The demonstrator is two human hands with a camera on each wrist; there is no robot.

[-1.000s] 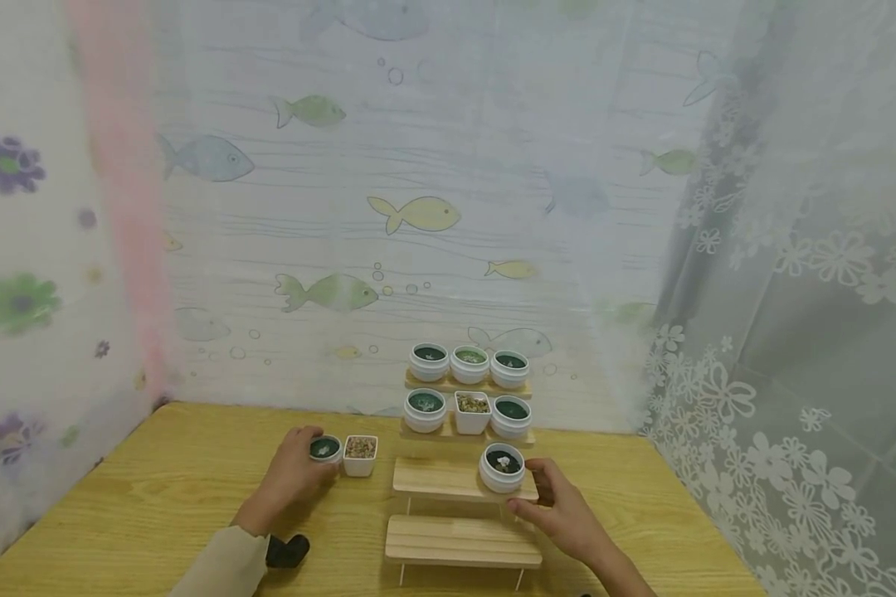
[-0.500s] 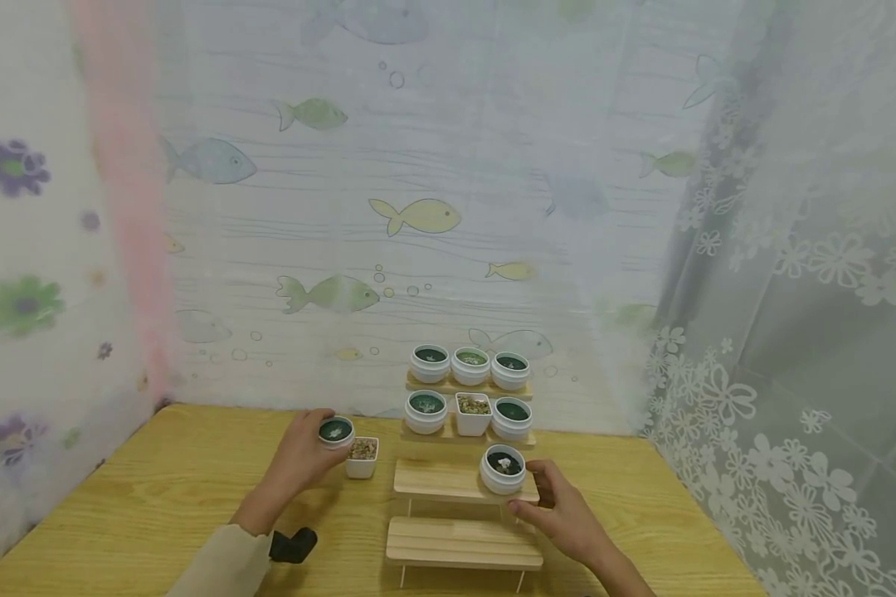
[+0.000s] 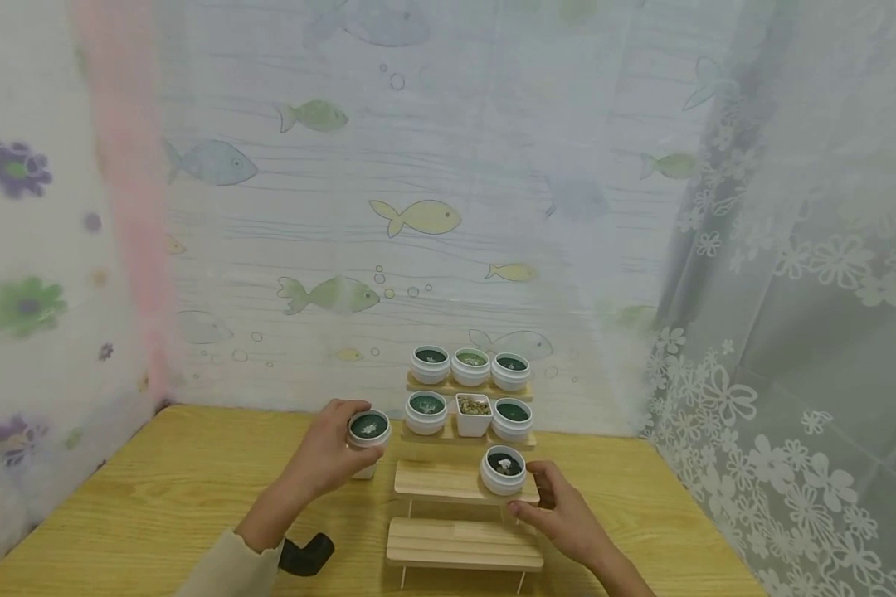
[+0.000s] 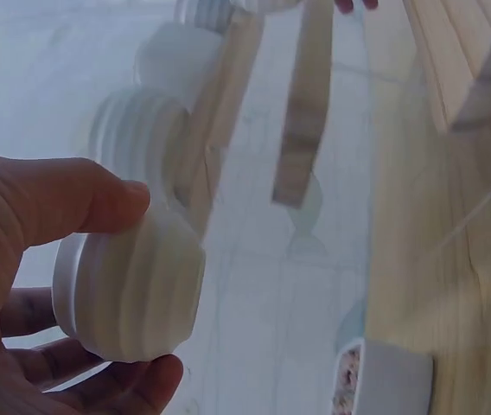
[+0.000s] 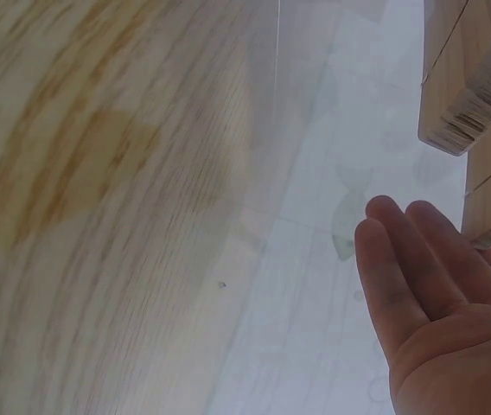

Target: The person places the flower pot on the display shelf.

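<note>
My left hand (image 3: 327,452) holds a small white round pot (image 3: 368,439) with dark green filling, up off the table. In the left wrist view the thumb lies on one side of this ribbed pot (image 4: 137,285), the fingers on the other. A white square pot (image 4: 392,380) of pinkish grains stands below it; in the head view it is mostly hidden. My right hand (image 3: 567,514) is at the right end of a wooden shelf (image 3: 440,479), beside a white round pot (image 3: 504,481) with dark filling. In the right wrist view its fingers (image 5: 427,268) are fairly straight; the thumb is hidden.
Two shelves behind bear several white round pots (image 3: 470,375) and a square pot (image 3: 474,419) of grains. A lower wooden shelf (image 3: 463,543) on thin legs stands nearest. A black object (image 3: 308,554) shows by the left sleeve. Patterned curtains (image 3: 418,149) enclose the wooden table (image 3: 157,481).
My left hand has lifted the round pot off the table and carried it right, in front of the square pot of grains. My right hand has stayed in place.
</note>
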